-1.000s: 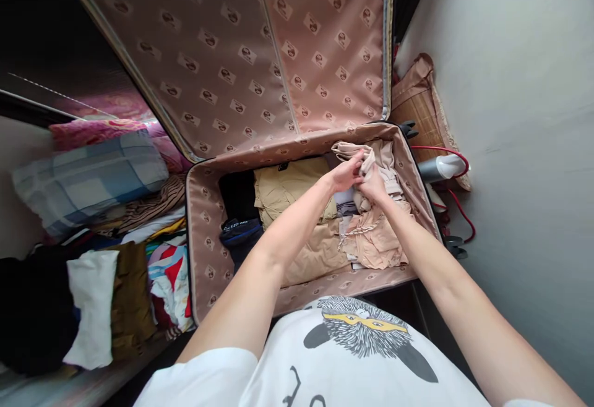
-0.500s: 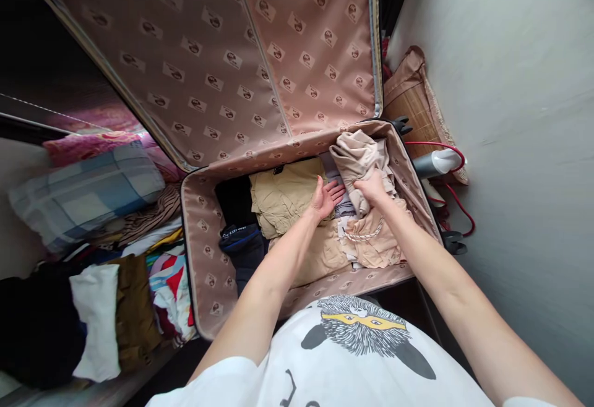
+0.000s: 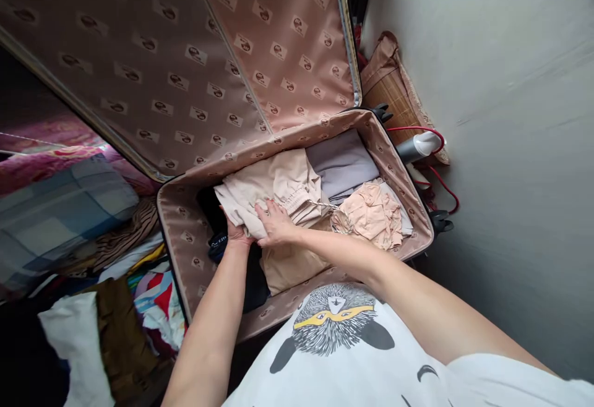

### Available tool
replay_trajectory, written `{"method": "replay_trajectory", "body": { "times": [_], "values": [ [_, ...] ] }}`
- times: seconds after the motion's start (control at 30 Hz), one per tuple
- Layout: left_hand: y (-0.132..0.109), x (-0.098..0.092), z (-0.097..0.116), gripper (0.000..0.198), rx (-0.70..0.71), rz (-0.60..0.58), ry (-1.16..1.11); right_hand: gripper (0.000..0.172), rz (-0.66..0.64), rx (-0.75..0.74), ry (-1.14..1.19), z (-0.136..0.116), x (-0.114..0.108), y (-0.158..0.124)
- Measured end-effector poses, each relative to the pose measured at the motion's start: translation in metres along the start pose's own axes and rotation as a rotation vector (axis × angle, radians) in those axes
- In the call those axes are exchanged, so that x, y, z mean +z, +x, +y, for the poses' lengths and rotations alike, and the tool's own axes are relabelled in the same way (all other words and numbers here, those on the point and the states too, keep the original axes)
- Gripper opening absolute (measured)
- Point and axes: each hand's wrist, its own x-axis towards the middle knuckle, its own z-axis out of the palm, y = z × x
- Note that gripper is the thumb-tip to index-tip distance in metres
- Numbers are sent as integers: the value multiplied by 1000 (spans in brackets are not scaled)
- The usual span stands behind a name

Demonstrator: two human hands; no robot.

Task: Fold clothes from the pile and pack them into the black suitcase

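Observation:
A pale beige pair of drawstring trousers [image 3: 278, 178] lies folded over the left and middle of the suitcase's contents, its gathered waistband and twisted cord toward the right. At its lower left edge my left hand [image 3: 237, 232] grips the cloth, some fingers hidden beneath it. My right hand [image 3: 277, 222] is closed on the same trousers beside the left, its fingers bent over the folded cloth. Below them lies a tan folded garment [image 3: 290, 265]. On the right are a folded grey-lilac garment [image 3: 343, 159] and a crumpled peach garment [image 3: 371, 214].
The suitcase [image 3: 179, 258] stands open, its patterned lid [image 3: 185, 79] leaning back. Dark clothes [image 3: 255, 280] lie at its left. Outside on the left are a checked blue bundle [image 3: 69, 221] and several clothes, including a white one [image 3: 77, 345]. The wall [image 3: 510, 147] rises right, near a red cord [image 3: 448, 190].
The drawstring trousers have moved from the suitcase's right side to the left and middle, over the khaki garment. My left hand went from open to gripping them. The grey-lilac garment is now uncovered.

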Motion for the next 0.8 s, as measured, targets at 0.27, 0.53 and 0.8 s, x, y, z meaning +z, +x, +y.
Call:
{"method": "replay_trajectory", "body": {
  "times": [0.27, 0.53, 0.8],
  "values": [
    [15, -4, -3, 54, -77, 244, 549, 110, -51, -70, 7, 43, -22, -12],
    [25, -7, -21, 85, -53, 546, 942, 71, -13, 200, -413, 154, -89, -179],
    [29, -10, -26, 84, -78, 541, 880, 98, -94, 238, -572, 174, -87, -206]
  ]
}}
